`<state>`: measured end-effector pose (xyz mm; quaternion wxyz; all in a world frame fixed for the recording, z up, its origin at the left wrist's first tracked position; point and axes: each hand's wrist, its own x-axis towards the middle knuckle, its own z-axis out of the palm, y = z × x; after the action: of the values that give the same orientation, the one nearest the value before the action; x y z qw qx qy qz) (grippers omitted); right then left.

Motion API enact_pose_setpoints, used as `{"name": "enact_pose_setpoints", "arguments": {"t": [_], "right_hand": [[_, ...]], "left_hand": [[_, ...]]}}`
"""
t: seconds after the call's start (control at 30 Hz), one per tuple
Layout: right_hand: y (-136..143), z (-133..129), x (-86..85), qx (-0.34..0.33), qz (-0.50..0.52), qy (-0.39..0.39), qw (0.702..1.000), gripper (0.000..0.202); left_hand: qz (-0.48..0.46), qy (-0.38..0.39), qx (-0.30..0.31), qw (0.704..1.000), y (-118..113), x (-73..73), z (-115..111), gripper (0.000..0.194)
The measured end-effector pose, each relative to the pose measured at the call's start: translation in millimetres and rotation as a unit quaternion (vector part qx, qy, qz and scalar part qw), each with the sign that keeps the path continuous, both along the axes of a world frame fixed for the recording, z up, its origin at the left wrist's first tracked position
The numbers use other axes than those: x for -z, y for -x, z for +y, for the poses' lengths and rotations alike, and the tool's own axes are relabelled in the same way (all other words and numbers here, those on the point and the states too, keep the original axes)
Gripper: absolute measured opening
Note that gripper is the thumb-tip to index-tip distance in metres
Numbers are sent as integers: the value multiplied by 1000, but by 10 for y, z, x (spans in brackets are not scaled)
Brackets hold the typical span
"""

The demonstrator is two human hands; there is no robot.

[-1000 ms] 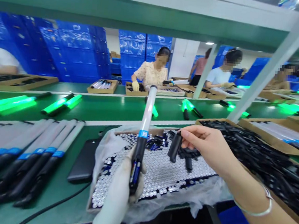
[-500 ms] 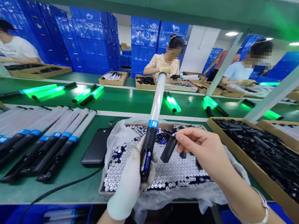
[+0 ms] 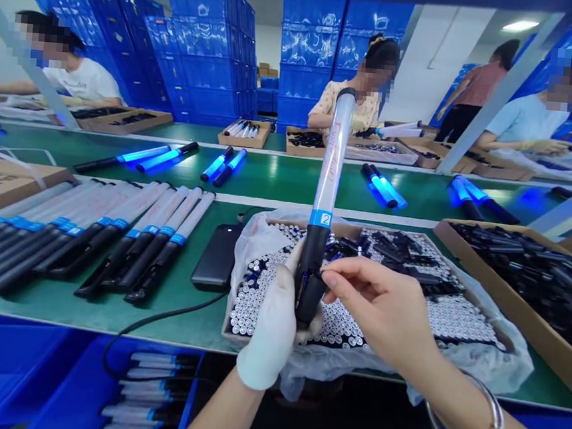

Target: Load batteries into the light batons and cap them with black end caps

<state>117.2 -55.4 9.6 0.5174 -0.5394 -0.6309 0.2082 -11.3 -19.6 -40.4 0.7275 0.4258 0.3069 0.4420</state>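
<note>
My left hand (image 3: 273,320), in a white glove, grips the black handle of a light stick (image 3: 323,198) held upright; its frosted tube points away from me and a blue band marked 2 rings it. My bare right hand (image 3: 380,309) pinches a black battery cover (image 3: 311,297) against the handle's open side. Both hands hover over a box of batteries (image 3: 351,320) lined with clear plastic.
A row of unlit sticks (image 3: 128,237) lies left of a black phone (image 3: 216,265) with a cable. A cardboard box of black parts (image 3: 525,279) stands at the right. Blue-lit sticks (image 3: 158,156) lie on the conveyor. Other people work across the line, before blue crates.
My right hand brought the black cover from beside the stick onto the handle. The view tilted down and the lit sticks on the belt turned from green to blue.
</note>
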Motion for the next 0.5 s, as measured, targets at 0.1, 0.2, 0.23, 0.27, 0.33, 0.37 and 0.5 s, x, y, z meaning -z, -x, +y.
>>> {"name": "enact_pose_setpoints", "arguments": {"t": [0.1, 0.2, 0.23, 0.27, 0.33, 0.37, 0.5], "right_hand": [[13, -10, 10, 6, -10, -1, 1000, 12], [13, -16, 26, 11, -46, -17, 999, 12], [15, -18, 35, 14, -63, -27, 998, 12], [19, -20, 48, 17, -80, -40, 996, 11], [34, -10, 89, 32, -101, -71, 992, 10], [43, 5, 118, 44, -95, -83, 991, 8], [26, 141, 216, 102, 26, -50, 993, 44]], "left_hand": [[-6, 7, 14, 1000, 0, -29, -6, 78], [13, 5, 1, 1000, 25, -91, -41, 82], [21, 3, 0, 1000, 40, -111, -57, 82], [29, -2, 4, 1000, 57, -127, -71, 82], [33, -33, 24, 999, 89, -141, -89, 82], [31, -53, 32, 998, 99, -138, -90, 82], [33, -77, 36, 996, 80, -102, -79, 79]]}}
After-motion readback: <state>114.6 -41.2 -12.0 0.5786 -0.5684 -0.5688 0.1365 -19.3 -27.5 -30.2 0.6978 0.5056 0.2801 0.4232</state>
